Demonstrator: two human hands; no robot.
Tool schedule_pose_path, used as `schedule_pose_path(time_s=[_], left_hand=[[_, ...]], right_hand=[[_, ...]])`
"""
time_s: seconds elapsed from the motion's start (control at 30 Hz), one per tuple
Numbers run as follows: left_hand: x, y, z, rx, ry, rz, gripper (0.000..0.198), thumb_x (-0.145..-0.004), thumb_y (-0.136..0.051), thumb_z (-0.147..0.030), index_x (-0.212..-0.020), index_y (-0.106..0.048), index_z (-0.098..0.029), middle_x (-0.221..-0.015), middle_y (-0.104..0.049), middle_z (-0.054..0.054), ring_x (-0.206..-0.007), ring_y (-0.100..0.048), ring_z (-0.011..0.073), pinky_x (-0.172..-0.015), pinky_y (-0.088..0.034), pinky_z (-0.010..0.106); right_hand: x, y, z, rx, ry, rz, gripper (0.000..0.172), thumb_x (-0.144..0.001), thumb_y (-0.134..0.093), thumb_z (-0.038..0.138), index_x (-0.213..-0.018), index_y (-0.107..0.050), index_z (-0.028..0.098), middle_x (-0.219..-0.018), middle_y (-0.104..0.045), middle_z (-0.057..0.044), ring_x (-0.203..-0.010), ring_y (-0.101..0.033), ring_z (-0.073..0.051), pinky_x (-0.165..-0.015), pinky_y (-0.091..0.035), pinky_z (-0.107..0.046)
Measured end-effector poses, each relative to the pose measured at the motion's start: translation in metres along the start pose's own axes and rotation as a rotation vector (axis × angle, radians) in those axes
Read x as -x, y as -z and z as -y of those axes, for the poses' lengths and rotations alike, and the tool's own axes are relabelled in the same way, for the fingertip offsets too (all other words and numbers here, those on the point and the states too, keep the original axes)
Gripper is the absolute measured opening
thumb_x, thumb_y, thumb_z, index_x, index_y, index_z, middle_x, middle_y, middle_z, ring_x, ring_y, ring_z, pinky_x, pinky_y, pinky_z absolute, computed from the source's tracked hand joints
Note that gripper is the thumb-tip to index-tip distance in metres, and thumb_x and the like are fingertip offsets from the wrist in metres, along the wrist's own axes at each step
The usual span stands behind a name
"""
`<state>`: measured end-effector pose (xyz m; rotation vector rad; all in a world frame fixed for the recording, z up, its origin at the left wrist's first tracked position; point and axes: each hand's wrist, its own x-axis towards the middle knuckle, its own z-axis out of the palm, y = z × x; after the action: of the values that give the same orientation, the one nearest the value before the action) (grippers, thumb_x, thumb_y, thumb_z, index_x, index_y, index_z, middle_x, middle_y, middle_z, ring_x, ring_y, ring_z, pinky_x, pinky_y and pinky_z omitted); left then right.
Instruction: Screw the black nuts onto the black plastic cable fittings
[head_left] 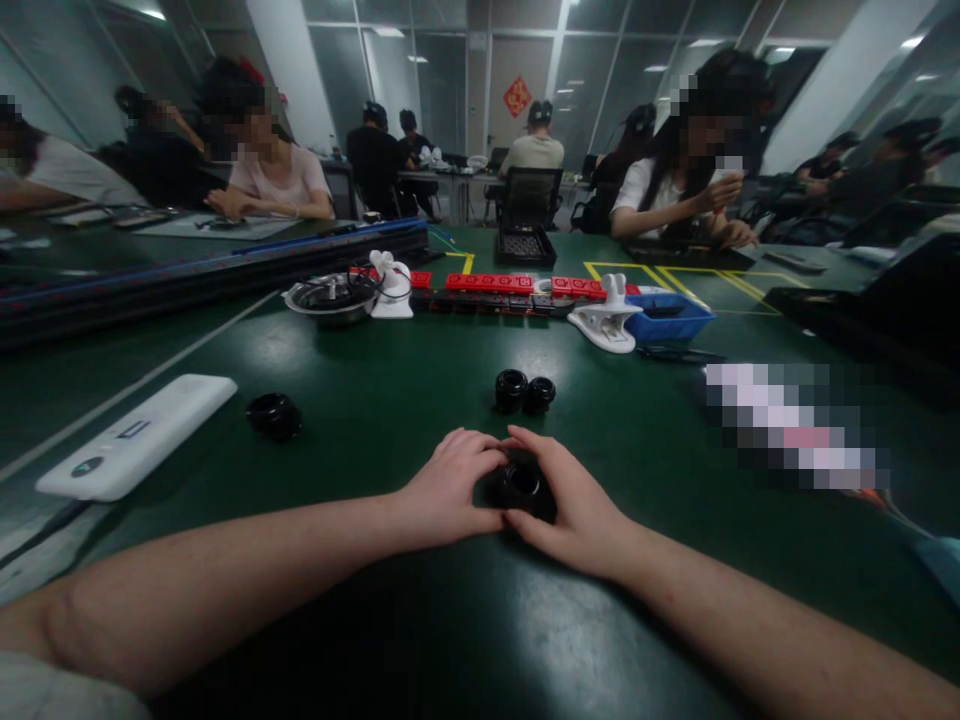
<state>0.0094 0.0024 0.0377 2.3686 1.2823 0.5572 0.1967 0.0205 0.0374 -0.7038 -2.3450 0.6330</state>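
Observation:
My left hand [459, 484] and my right hand [573, 504] curve round a black, glossy, hollow fitting [520, 484] from both sides, low over the green table. The fitting's round opening shows between the thumbs and fingers, and its outer edges are partly hidden. Just beyond my fingertips, a pair of similar black fittings, a larger one [511, 390] and a smaller one [539, 395], stand side by side. Another black fitting [274, 415] lies off to the left, its opening tilted up.
A white power bank [139, 437] with a cable lies at left. Farther back are a metal bowl [330, 312], white clips [606, 325], a red-topped strip [491, 283], a blue bin [671, 318] and a black tray [525, 262]. People sit across the table.

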Motion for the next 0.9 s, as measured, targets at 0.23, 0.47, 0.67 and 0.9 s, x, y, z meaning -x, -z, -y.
schedule_pose_path(time_s=[0.23, 0.47, 0.67, 0.9], left_hand=[[-0.0004, -0.001, 0.0019, 0.031, 0.007, 0.004, 0.042, -0.065, -0.07, -0.038, -0.098, -0.056, -0.015, -0.106, -0.054, 0.007, -0.102, -0.046, 0.0243, -0.099, -0.024, 0.044], [0.0001, -0.0001, 0.0001, 0.02, 0.013, 0.008, 0.043, -0.065, -0.069, -0.037, -0.101, -0.056, -0.016, -0.107, -0.053, 0.007, -0.104, -0.044, 0.0244, -0.099, -0.025, 0.044], [-0.0003, -0.0019, 0.0023, 0.026, -0.004, -0.005, 0.04, -0.066, -0.068, -0.041, -0.097, -0.057, -0.017, -0.106, -0.053, 0.006, -0.102, -0.045, 0.0244, -0.099, -0.025, 0.045], [-0.001, -0.0017, 0.0027, 0.012, 0.001, 0.01, 0.043, -0.064, -0.069, -0.038, -0.099, -0.055, -0.017, -0.105, -0.054, 0.006, -0.101, -0.046, 0.0246, -0.097, -0.029, 0.043]], right_hand=[[-0.002, -0.0025, 0.0001, 0.024, -0.061, -0.061, 0.064, -0.067, -0.067, 0.041, -0.118, -0.038, 0.017, -0.102, -0.054, -0.012, -0.091, -0.054, -0.026, -0.078, -0.047, -0.044], [0.001, -0.0007, -0.0001, -0.098, 0.045, 0.002, 0.069, -0.073, -0.05, 0.021, -0.133, -0.017, 0.019, -0.116, -0.049, -0.011, -0.106, -0.049, -0.024, -0.089, -0.041, -0.043], [0.001, 0.0018, 0.0008, -0.001, -0.013, -0.121, 0.069, -0.071, -0.061, 0.039, -0.128, -0.026, 0.02, -0.106, -0.049, -0.011, -0.096, -0.051, -0.026, -0.083, -0.044, -0.045], [0.0013, -0.0005, 0.0027, 0.089, 0.035, -0.092, 0.072, -0.071, -0.066, 0.035, -0.128, -0.025, 0.02, -0.102, -0.051, -0.011, -0.093, -0.051, -0.026, -0.079, -0.046, -0.044]])
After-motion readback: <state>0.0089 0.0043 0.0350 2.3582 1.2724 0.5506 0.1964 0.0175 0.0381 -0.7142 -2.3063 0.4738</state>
